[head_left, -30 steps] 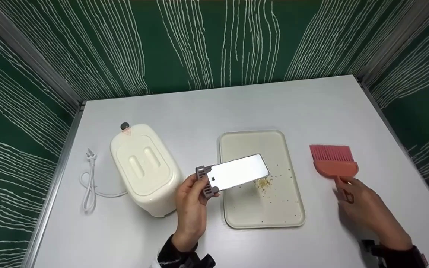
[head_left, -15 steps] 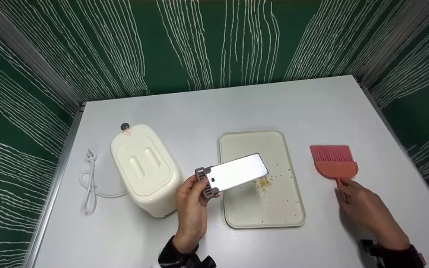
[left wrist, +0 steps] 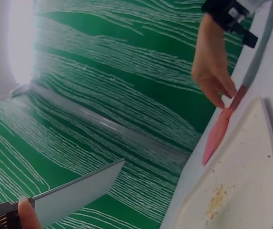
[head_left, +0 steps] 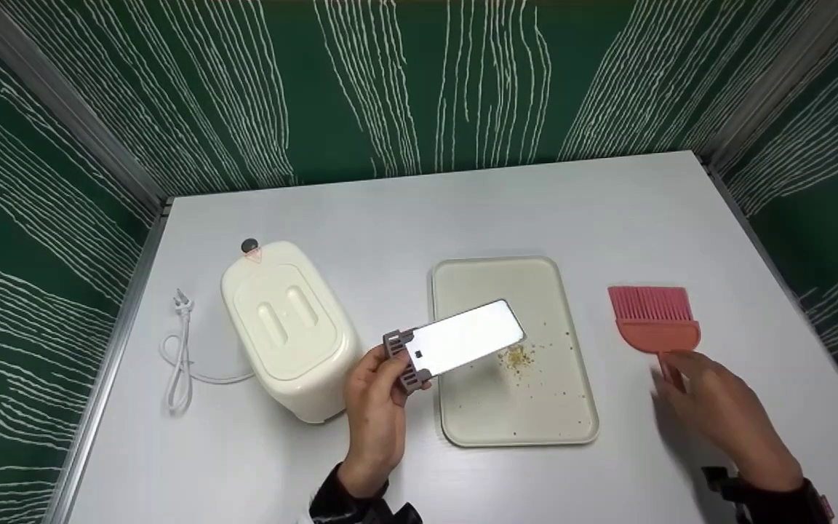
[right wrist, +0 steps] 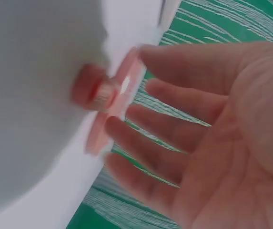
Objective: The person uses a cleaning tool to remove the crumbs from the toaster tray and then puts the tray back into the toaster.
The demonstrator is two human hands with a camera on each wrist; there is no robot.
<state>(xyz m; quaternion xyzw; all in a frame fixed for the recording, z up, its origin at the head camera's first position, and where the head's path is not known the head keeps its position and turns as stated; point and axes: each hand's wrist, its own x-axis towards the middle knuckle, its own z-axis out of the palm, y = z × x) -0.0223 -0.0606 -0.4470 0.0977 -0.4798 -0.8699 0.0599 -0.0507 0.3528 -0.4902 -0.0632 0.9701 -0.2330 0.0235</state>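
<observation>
My left hand (head_left: 375, 415) pinches the grey slotted end of a flat, shiny toaster crumb tray (head_left: 466, 340) between thumb and fingers. The crumb tray is held above the left part of a cream rectangular tray (head_left: 495, 280), on which crumbs (head_left: 517, 358) lie scattered. To the right, a pink and orange brush (head_left: 655, 335) lies on the table, bristles pointing away. My right hand (head_left: 728, 415) is over its handle. In the right wrist view the fingers (right wrist: 160, 129) are spread and loosely bent beside the handle (right wrist: 96, 90), not wrapped round it; that view is blurred.
A cream toaster (head_left: 288, 327) with two slot shapes on its top stands left of my left hand. Its white cord and plug (head_left: 182, 349) lie bundled farther left. Green walls with white lines border the white table (head_left: 404, 218) at the back and sides.
My right hand has shifted slightly at the handle, whose end now shows less. The brush stays where it lay. My left hand keeps the crumb tray nearly still; the whole view shifts a little.
</observation>
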